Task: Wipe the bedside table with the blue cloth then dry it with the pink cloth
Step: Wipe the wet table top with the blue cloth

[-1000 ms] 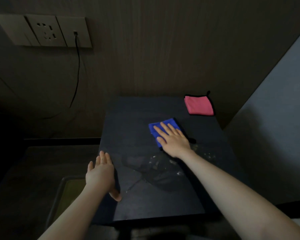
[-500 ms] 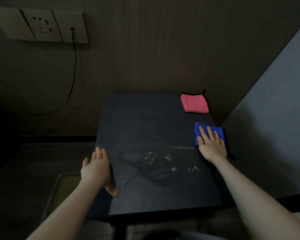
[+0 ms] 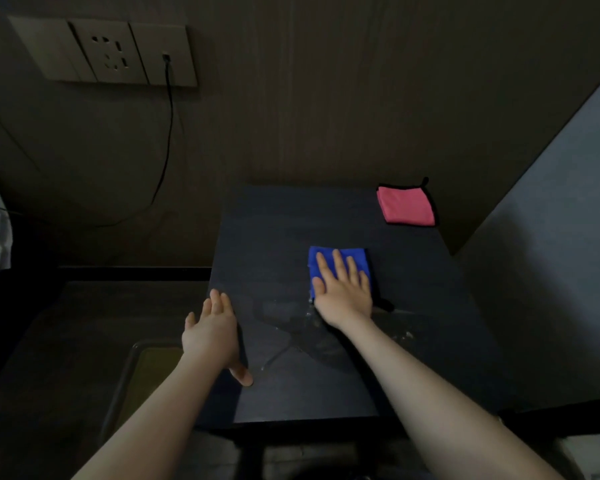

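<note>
step: wiping | my right hand (image 3: 343,292) flat, fingers straight, pressing the blue cloth (image 3: 338,268) at frame centre; left hand (image 3: 212,332) open, steadying the tabletop (image 3: 284,220) edge | pink cloth (image 3: 406,206) upper right | advice: even pressure, overlap passes across the wet patch (image 3: 302,327) below

R hand (image 3: 343,292) flat, fingers straight, L hand (image 3: 212,332) open
</note>
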